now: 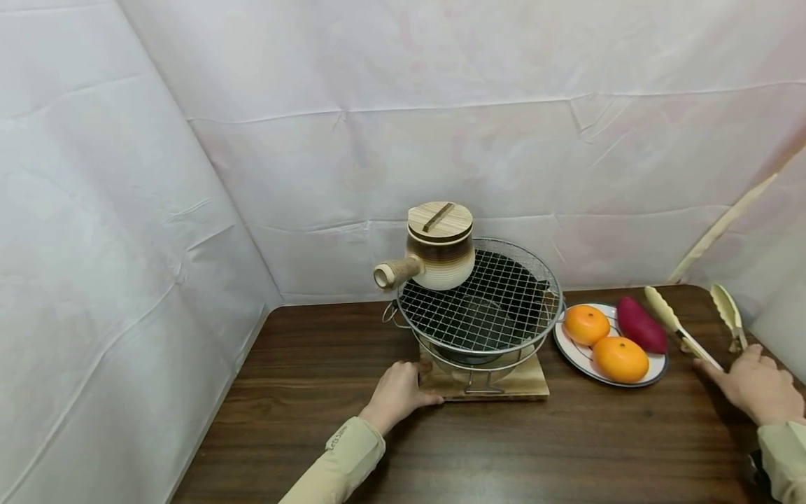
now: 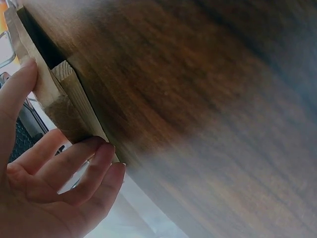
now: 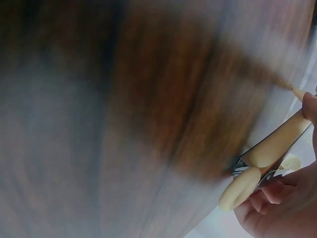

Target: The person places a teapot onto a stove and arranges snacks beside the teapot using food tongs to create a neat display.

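Note:
My left hand (image 1: 395, 397) grips the left end of a wooden board (image 1: 529, 383) under a tabletop grill. In the left wrist view, its thumb lies along the front edge of the board (image 2: 69, 111) and the fingers curl round its end. On the grill's round wire mesh (image 1: 497, 308) stands a small side-handled clay pot (image 1: 446, 271) with a wooden lid (image 1: 441, 218). At the far right, my right hand (image 1: 760, 388) holds a pair of tongs (image 1: 669, 315), their arms spread and cream tips pointing away. The right wrist view shows a cream handle of the tongs (image 3: 277, 144) by the fingers.
Between grill and tongs, a white plate (image 1: 656, 369) with a dark rim holds two oranges (image 1: 620, 359) and a purple sweet potato (image 1: 641, 326). Everything stands on a dark wooden table (image 1: 302, 378). White sheeting (image 1: 315, 161) hangs behind the table and along its left side.

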`<control>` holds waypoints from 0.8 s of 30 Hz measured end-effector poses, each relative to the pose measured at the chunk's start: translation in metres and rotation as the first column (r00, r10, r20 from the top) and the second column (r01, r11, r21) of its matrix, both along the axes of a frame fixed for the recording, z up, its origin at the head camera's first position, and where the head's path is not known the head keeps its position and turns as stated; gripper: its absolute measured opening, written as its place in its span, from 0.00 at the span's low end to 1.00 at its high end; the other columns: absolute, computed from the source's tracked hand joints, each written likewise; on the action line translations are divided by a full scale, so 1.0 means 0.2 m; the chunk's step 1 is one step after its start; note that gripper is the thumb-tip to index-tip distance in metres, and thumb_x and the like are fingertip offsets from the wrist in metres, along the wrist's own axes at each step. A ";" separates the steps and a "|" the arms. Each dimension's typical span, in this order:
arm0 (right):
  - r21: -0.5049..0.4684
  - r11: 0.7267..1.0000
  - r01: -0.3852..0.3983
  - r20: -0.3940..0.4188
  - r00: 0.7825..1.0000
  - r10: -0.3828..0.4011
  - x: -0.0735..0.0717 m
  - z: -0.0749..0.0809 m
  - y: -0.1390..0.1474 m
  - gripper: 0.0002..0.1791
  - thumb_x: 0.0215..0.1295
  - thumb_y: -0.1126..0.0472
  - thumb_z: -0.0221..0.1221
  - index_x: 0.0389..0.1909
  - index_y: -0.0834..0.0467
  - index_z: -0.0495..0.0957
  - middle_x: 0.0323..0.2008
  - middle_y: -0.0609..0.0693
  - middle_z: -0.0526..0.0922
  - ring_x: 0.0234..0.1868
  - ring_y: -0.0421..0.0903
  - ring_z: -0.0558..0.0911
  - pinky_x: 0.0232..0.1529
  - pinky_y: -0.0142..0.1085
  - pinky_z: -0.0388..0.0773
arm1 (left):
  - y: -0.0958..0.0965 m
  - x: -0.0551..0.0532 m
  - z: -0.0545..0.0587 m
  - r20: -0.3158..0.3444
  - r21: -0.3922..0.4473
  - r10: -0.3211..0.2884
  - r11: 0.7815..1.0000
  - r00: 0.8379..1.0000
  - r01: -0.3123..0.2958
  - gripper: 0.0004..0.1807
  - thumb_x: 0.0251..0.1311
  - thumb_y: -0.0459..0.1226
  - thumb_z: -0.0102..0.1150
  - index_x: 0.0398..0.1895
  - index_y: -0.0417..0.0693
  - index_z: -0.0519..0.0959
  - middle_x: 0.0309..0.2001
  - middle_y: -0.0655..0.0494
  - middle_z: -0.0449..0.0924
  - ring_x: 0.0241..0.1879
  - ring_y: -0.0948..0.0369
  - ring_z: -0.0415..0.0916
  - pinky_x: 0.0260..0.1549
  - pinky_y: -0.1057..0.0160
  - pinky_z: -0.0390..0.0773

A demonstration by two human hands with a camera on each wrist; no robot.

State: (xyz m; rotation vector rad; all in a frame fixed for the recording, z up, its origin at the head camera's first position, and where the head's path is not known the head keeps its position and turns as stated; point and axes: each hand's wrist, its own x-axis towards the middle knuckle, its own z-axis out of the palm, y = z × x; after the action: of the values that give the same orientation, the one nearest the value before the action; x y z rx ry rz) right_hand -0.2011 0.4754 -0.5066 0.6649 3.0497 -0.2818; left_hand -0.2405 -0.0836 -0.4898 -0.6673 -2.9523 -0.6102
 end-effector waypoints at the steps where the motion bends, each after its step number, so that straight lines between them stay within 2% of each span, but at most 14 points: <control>1: 0.000 1.000 -0.003 -0.012 1.000 0.003 0.00 0.00 0.00 0.60 0.64 0.26 0.38 0.48 0.90 0.51 0.36 0.86 0.64 0.36 0.80 0.71 0.40 0.62 0.71 | 0.00 0.00 0.00 0.000 -0.002 0.001 1.000 1.000 -0.001 0.35 0.37 0.54 0.77 0.50 0.47 0.84 0.40 0.51 0.88 0.37 0.55 0.84 0.34 0.61 0.81; 4: -0.020 1.000 -0.021 -0.060 0.998 0.019 0.00 0.00 0.01 0.53 0.67 0.30 0.41 0.40 0.87 0.55 0.33 0.85 0.64 0.34 0.80 0.71 0.38 0.62 0.71 | 0.00 0.00 0.00 -0.003 -0.015 0.007 1.000 1.000 -0.007 0.34 0.37 0.55 0.76 0.50 0.48 0.84 0.39 0.51 0.88 0.37 0.56 0.84 0.35 0.61 0.81; 7: -0.041 0.998 -0.037 -0.103 0.994 0.032 0.01 0.00 0.01 0.50 0.69 0.33 0.41 0.40 0.87 0.55 0.34 0.86 0.62 0.36 0.81 0.69 0.39 0.64 0.69 | 0.01 0.00 0.00 -0.014 -0.022 0.006 1.000 1.000 -0.007 0.34 0.37 0.55 0.77 0.49 0.48 0.84 0.38 0.52 0.88 0.36 0.56 0.84 0.35 0.60 0.81; 12: -0.069 0.997 -0.025 -0.139 0.990 0.016 0.04 -0.01 0.01 0.51 0.70 0.35 0.39 0.43 0.89 0.53 0.36 0.86 0.60 0.38 0.81 0.67 0.39 0.65 0.69 | 0.01 0.00 0.01 -0.021 -0.019 -0.008 1.000 1.000 0.008 0.33 0.36 0.54 0.77 0.48 0.49 0.84 0.32 0.55 0.87 0.28 0.62 0.79 0.31 0.62 0.79; 18: -0.082 0.997 0.014 -0.164 0.986 -0.027 0.07 -0.01 0.01 0.50 0.69 0.35 0.40 0.41 0.90 0.55 0.36 0.86 0.60 0.40 0.81 0.66 0.39 0.64 0.69 | 0.01 0.01 0.01 -0.018 -0.018 -0.014 1.000 1.000 0.014 0.33 0.36 0.54 0.77 0.48 0.50 0.84 0.29 0.58 0.86 0.25 0.66 0.74 0.29 0.64 0.78; 22: -0.049 0.999 0.004 -0.219 0.976 -0.014 0.09 -0.01 0.00 0.56 0.68 0.31 0.34 0.37 0.93 0.57 0.32 0.87 0.62 0.39 0.81 0.67 0.40 0.63 0.67 | 0.01 0.01 0.01 -0.024 -0.015 -0.021 1.000 0.999 0.021 0.32 0.37 0.54 0.77 0.47 0.49 0.85 0.27 0.59 0.84 0.22 0.68 0.69 0.27 0.65 0.76; 24: -0.025 1.000 0.008 -0.218 0.976 -0.013 0.10 0.00 0.00 0.58 0.67 0.29 0.31 0.36 0.93 0.58 0.31 0.86 0.63 0.38 0.81 0.67 0.40 0.61 0.67 | 0.00 0.01 0.01 -0.026 -0.013 -0.023 1.000 0.999 0.023 0.32 0.36 0.54 0.77 0.47 0.49 0.85 0.28 0.59 0.85 0.22 0.68 0.69 0.27 0.66 0.76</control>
State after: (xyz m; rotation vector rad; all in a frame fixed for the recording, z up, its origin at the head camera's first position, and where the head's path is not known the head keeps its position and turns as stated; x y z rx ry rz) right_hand -0.1819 0.4758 -0.5063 0.6923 3.2444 -0.4187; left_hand -0.2387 -0.0830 -0.4877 -0.7058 -2.9307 -0.5799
